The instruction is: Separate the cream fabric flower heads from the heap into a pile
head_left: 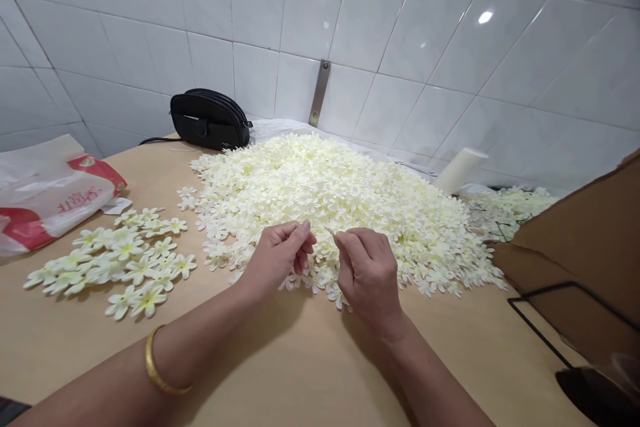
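Observation:
A big heap of white artificial flowers (pixel 320 180) with pale yellow centres spreads over the table before me. My left hand (pixel 280 250) is at the heap's near edge, thumb and fingers pinched together. What sits in that pinch, if anything, is too small to make out. A short gap to the right, my right hand (pixel 373 273) is closed, its thumb and forefinger on a tiny pale tip (pixel 329 231) that points toward the left hand. I cannot tell what that tip belongs to. Separate flowers (pixel 127 247) lie spread out to the left of the heap.
A white and red plastic bag (pixel 55 200) lies at the far left. Against the tiled wall stands a black pouch (pixel 210 119). A white roll (pixel 460 170) leans behind the heap. Brown cardboard (pixel 580 247) and a black wire frame (pixel 543 333) take up the right side.

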A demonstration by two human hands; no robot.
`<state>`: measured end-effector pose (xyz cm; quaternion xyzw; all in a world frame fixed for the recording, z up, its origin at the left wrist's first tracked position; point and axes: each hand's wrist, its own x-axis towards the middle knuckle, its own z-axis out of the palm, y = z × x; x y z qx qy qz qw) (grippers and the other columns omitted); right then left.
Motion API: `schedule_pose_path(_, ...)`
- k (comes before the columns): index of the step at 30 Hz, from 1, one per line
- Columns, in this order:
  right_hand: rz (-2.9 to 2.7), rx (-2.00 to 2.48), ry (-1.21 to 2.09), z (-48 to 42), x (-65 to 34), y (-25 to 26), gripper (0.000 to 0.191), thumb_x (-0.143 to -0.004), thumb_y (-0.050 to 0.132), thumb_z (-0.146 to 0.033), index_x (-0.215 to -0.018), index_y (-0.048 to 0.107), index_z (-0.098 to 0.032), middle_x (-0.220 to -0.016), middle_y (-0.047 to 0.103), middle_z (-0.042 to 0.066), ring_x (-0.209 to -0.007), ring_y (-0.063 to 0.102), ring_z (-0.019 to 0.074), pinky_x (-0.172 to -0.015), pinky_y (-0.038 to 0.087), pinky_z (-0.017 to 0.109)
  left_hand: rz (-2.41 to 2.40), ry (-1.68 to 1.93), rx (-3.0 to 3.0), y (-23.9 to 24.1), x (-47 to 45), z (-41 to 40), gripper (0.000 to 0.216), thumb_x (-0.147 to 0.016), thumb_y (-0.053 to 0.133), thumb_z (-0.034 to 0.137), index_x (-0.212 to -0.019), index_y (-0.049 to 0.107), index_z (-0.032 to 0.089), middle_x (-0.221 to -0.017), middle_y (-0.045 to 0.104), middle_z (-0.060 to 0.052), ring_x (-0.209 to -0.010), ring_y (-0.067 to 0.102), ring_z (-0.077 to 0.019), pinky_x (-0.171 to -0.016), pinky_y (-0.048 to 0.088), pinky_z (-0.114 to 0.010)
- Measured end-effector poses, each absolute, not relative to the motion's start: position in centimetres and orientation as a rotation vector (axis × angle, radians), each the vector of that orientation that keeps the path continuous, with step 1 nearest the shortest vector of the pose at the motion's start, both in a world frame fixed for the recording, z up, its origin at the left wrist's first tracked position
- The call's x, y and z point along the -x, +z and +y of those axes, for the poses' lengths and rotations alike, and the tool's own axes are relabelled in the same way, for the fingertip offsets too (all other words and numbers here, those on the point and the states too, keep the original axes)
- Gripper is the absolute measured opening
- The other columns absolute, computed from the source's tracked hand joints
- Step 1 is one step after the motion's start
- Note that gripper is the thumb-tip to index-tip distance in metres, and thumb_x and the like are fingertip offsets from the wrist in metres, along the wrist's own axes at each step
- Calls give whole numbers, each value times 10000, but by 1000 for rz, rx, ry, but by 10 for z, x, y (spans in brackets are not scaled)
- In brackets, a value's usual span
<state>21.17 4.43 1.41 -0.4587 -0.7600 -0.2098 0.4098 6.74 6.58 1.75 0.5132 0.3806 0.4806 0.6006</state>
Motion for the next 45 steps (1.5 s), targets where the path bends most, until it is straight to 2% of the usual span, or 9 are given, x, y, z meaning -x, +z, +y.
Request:
schedule_pose_path(3, -1974, 1080, -527, 44, -210, 13, 233, -742, 413, -32, -830, 577, -171, -800, 588, 89, -768, 511, 194, -685, 390, 331, 755, 998, -1034, 16, -68, 66, 301, -716, 575, 422, -702, 579, 121, -636, 546, -6, -466, 495, -70, -412, 363, -187)
schedule_pose_path(7, -1967, 1023, -263, 42, -206, 11, 197, -769, 432, -68, -836, 578, -183, -867, 606, 83, -821, 531, 188, -734, 415, 336, 722, 1007, -947, 13, -69, 69, 190, -642, 675, 274, -674, 573, 117, -597, 549, 12, -468, 495, -57, -452, 385, -178)
schedule_pose_path(10, -1815, 1089, 4, 40, -206, 10, 169, -788, 455, -100, -870, 571, -189, -852, 612, 64, -832, 551, 177, -740, 438, 314, 704, 1009, -934, 11, -68, 70, 153, -655, 664, 242, -670, 574, 119, -578, 559, 8, -463, 493, -59, -454, 391, -179)
schedule_pose_path(15, -1721, 1133, 220, 38, -204, 13, 171, -793, 479, -161, -910, 599, -194, -876, 595, 64, -823, 557, 178, -725, 450, 315, 638, 930, -919, 12, -68, 68, 122, -677, 648, 227, -671, 586, 122, -566, 566, -3, -462, 500, -67, -427, 378, -173)
schedule_pose_path(22, -1508, 1152, 543, 33, -200, 19, 93, -802, 496, -224, -788, 581, -192, -707, 549, 12, -683, 544, 140, -643, 451, 270, 521, 865, -847, 15, -69, 64, 119, -684, 642, 220, -730, 633, 111, -630, 605, -27, -501, 526, -69, -495, 423, -192)
schedule_pose_path(27, -1448, 1170, 724, 34, -203, 20, 162, -801, 489, -260, -717, 600, -178, -630, 571, 2, -638, 551, 138, -631, 451, 265, 572, 861, -868, 14, -69, 66, 121, -696, 636, 222, -726, 633, 104, -646, 619, -36, -504, 540, -68, -476, 414, -176)
schedule_pose_path(34, -1507, 1180, 750, 38, -204, 19, 143, -766, 528, -230, -843, 634, -172, -762, 648, 28, -728, 596, 159, -671, 465, 267, 683, 937, -870, 12, -66, 69, 112, -659, 666, 198, -680, 611, 102, -601, 610, -22, -479, 525, -59, -456, 408, -161)
schedule_pose_path(40, -1609, 1264, 532, 37, -204, 21, 120, -770, 520, -214, -741, 626, -167, -681, 612, 17, -631, 556, 135, -603, 436, 250, 652, 931, -884, 9, -67, 69, 149, -686, 649, 238, -686, 593, 100, -599, 583, -20, -493, 519, -68, -461, 406, -173)
schedule_pose_path(45, -1723, 1226, 428, 34, -204, 21, 177, -797, 469, -153, -723, 628, -174, -686, 603, 14, -651, 551, 125, -612, 413, 229, 652, 926, -891, 8, -68, 68, 192, -684, 654, 278, -651, 552, 120, -558, 556, -2, -476, 494, -62, -473, 402, -182)
